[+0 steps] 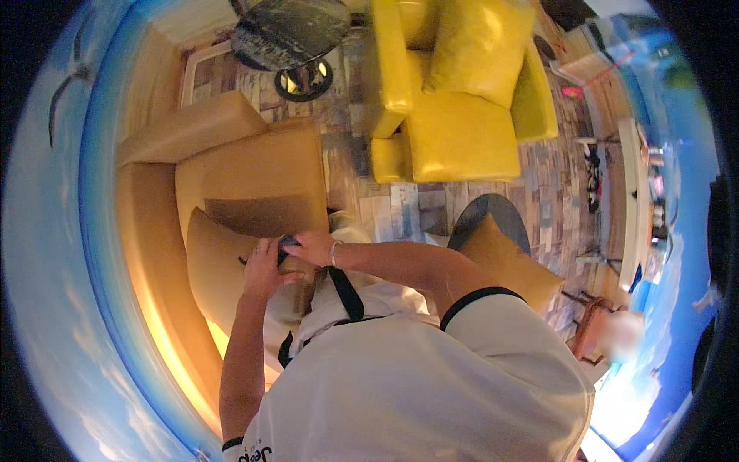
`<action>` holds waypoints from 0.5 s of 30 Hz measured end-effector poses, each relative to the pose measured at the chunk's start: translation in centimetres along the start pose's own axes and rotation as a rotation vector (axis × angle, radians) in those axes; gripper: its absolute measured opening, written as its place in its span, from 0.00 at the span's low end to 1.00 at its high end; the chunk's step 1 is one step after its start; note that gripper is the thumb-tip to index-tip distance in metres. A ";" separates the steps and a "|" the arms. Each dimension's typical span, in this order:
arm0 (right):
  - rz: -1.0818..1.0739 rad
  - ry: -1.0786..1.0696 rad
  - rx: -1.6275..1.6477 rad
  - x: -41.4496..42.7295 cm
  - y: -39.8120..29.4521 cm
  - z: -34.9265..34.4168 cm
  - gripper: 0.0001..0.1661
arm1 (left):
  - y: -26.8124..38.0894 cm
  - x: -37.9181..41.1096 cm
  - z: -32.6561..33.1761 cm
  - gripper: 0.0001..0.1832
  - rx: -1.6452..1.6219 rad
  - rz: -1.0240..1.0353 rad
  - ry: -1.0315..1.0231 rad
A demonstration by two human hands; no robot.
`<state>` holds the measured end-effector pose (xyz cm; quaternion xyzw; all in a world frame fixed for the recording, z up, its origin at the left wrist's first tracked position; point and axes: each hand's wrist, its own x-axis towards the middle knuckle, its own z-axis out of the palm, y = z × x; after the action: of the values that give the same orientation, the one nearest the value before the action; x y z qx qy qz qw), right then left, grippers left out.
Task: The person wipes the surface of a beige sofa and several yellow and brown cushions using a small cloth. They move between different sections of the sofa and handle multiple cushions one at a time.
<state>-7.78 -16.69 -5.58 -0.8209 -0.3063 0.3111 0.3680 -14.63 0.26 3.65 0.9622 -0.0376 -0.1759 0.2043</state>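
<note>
Both my hands meet over a tan cushion [211, 271] that leans on the brown sofa [254, 161]. A small dark object [286, 249], too unclear to name, sits between them. The fingertips of my right hand [313, 248] close on it from the right, and a pale band circles that wrist. My left hand [263, 270] is beside it on the left, thumb stretched out towards the right. Whether the left fingers grip the object is hard to see. A thin dark piece shows just left of the left fingers. Below the right wrist a black strap [346, 294] hangs over my pale clothing.
Ahead stands a yellow armchair [462, 144] with a yellow cushion [482, 49]. A round dark glossy table [294, 32] is at the top. To the right, a brown cushion [508, 268] rests against a dark rounded seat [491, 216]. Farther right are a white table [632, 202] and a wooden chair [592, 323].
</note>
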 end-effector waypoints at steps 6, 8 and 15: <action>-0.216 0.081 0.224 -4.8 -8.4 -0.5 0.34 | 4.2 -7.5 -6.4 0.56 -0.074 0.007 0.072; -0.289 0.071 0.366 -7.1 -12.6 -3.1 0.34 | 5.9 -10.3 -9.2 0.60 -0.091 -0.048 0.102; -0.544 0.218 0.647 -15.1 -20.7 -10.6 0.30 | 13.1 -14.0 -16.7 0.69 0.036 0.269 0.388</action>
<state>-14.98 -20.91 20.86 -0.5808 -0.3573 0.1945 0.7051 -21.87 -3.34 27.76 0.9678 -0.1285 0.0419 0.2122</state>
